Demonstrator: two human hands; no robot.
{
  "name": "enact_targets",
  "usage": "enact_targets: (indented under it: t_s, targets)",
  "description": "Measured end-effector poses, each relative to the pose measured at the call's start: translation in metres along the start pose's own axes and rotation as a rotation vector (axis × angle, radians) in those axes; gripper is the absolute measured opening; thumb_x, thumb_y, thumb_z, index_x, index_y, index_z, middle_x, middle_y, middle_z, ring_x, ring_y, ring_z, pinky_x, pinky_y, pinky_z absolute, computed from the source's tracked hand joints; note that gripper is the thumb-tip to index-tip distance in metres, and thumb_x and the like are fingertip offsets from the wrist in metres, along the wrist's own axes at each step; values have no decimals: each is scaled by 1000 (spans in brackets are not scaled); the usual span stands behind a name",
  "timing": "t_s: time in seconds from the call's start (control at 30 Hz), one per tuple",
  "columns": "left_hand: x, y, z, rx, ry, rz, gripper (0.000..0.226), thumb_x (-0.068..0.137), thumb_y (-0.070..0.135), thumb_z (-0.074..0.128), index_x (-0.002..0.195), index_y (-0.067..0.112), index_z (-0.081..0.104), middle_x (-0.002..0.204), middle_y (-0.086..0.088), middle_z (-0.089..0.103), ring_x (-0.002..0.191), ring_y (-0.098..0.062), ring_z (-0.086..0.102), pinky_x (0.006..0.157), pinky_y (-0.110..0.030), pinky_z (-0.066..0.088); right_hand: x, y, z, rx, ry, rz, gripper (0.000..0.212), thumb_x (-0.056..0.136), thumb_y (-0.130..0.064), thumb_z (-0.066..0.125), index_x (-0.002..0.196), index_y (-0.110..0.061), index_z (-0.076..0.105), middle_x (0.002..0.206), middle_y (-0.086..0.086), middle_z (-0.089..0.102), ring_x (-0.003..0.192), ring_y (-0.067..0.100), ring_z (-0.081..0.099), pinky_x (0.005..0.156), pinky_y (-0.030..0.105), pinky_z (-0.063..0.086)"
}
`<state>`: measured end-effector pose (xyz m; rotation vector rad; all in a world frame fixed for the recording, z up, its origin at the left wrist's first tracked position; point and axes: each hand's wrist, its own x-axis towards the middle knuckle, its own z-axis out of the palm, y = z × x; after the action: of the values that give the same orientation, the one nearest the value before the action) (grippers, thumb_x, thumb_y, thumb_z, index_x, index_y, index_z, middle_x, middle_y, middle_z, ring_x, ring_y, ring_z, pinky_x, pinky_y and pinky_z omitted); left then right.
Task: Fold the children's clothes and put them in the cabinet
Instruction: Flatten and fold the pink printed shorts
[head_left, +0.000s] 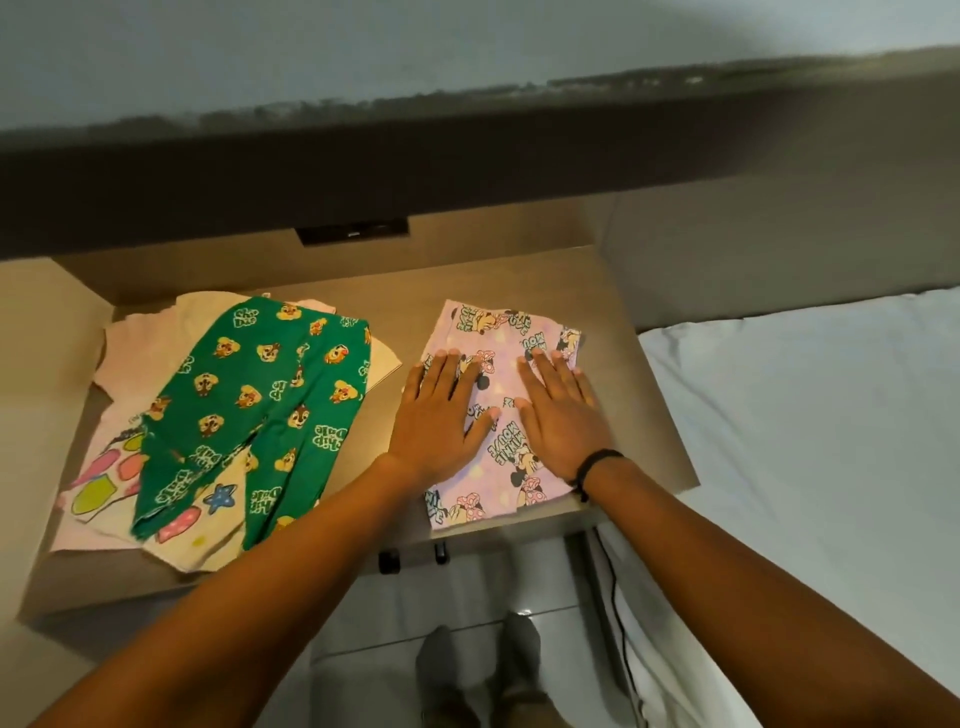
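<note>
Bare tabletop (613, 332) right of and beyond the pressing hands; green trousers (249, 415) crowding just left; bed (810, 415) farther right; dark overhang (363, 176) above.

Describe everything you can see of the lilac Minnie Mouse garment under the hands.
The lilac Minnie Mouse garment is thin printed fabric with cartoon figures, bows and lettering. It lies folded into a rough rectangle, flat on the tan tabletop, near its front edge. The left hand and right hand press on it with straight fingers. It lies apart from the green trousers.
</note>
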<state>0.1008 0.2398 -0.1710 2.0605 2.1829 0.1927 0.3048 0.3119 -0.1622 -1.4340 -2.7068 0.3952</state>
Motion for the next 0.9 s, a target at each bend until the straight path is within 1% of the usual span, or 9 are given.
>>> enact_targets:
  t_s: [0.1,0.2,0.27,0.4,0.47,0.57,0.73,0.83,0.9]
  targets:
    - [-29,0,-13,-90,67,67,78,104,73,28,164,24,35,173,-6,30,163,-29,18,133,-52,8,-15,1,-12,86,11,-28,66,107,-58,30,164,-26,20,171,3,15,159,25,6,129,50,7]
    - [-83,-9,-17,-97,31,259,87,96,85,39,158,23,46,166,-2,42,157,-25,32,131,-45,17,-60,14,-17,130,54,-187,65,99,-65,46,150,-25,47,157,2,44,148,24,35,121,53,32]
    - [-110,-16,-12,-68,4,325,96,90,89,48,158,22,47,166,-2,43,157,-24,33,130,-46,23,-90,24,-9,105,33,-273,71,94,-71,54,148,-25,51,155,2,47,145,25,39,120,51,33]
    - [-133,-28,1,-83,52,383,74,87,55,80,150,23,56,159,-3,52,152,-25,43,126,-46,33,-112,30,5,26,3,-357,69,94,-59,58,152,-25,46,158,7,44,147,31,39,117,50,28]
    - [-139,-31,3,-175,150,422,46,93,41,73,135,23,67,145,0,66,142,-22,55,123,-43,37,-116,27,2,63,54,-402,49,97,-44,55,142,-23,58,149,6,55,141,29,46,116,50,36]
    - [-140,-25,-9,-438,333,259,26,100,34,65,116,16,75,115,0,77,108,-17,69,99,-46,54,-121,16,-13,258,157,-370,29,102,-34,54,122,-20,69,124,0,70,116,18,63,95,43,57]
    - [-66,-6,-55,-669,415,-161,34,101,42,63,99,8,70,94,-7,69,85,-22,59,72,-45,52,-86,-6,-61,529,343,-139,12,100,-25,68,106,-15,67,103,-2,71,89,10,65,66,25,54]
    - [4,2,-61,-560,391,-226,30,104,40,64,103,10,68,97,-5,67,91,-28,58,81,-50,51,-40,2,-69,533,351,-5,12,101,-29,64,100,-17,64,96,-5,67,86,11,62,65,29,50]
    - [40,7,-55,-437,268,-226,31,105,38,62,121,12,69,119,-11,69,113,-33,58,99,-49,46,-13,12,-62,458,293,100,13,99,-30,64,100,-17,65,97,-2,65,93,18,59,71,32,47]
